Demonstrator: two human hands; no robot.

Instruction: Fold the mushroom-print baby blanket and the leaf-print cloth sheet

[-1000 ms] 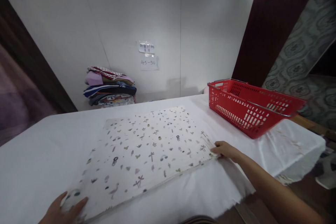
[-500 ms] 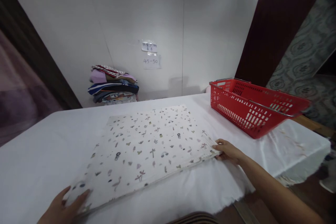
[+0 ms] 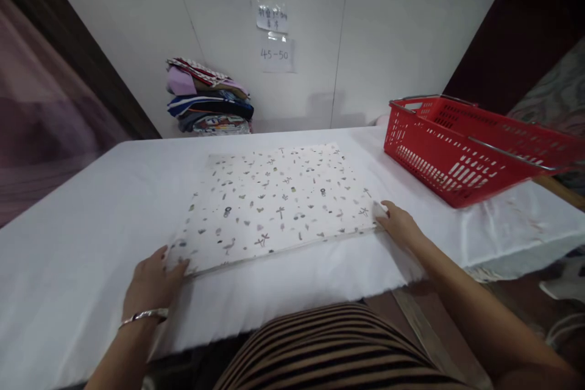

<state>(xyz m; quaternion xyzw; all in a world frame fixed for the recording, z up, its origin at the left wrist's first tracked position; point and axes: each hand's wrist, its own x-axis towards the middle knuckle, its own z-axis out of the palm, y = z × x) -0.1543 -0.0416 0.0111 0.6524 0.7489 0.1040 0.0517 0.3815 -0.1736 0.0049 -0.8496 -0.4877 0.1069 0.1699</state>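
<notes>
A folded white cloth (image 3: 278, 207) printed with small palms, flamingos and rainbows lies flat on the table, its layers showing along the near edge. At its near left corner, my left hand (image 3: 153, 283), with a silver bracelet at the wrist, has the cloth between thumb and fingers. My right hand (image 3: 401, 225) pinches the near right corner, which is slightly raised. The undersides of both corners are hidden.
The table wears a white tablecloth (image 3: 105, 213). A red plastic basket (image 3: 425, 149) with metal handles stands at the right. Behind, on the left, is a stack of folded fabrics (image 3: 210, 100). Paper signs (image 3: 276, 55) hang on the white wall.
The view has tilted downward, bringing the striped clothing and the bracelet into sight. Both hands stay at the same near corners of the cloth, which still lies flat.
</notes>
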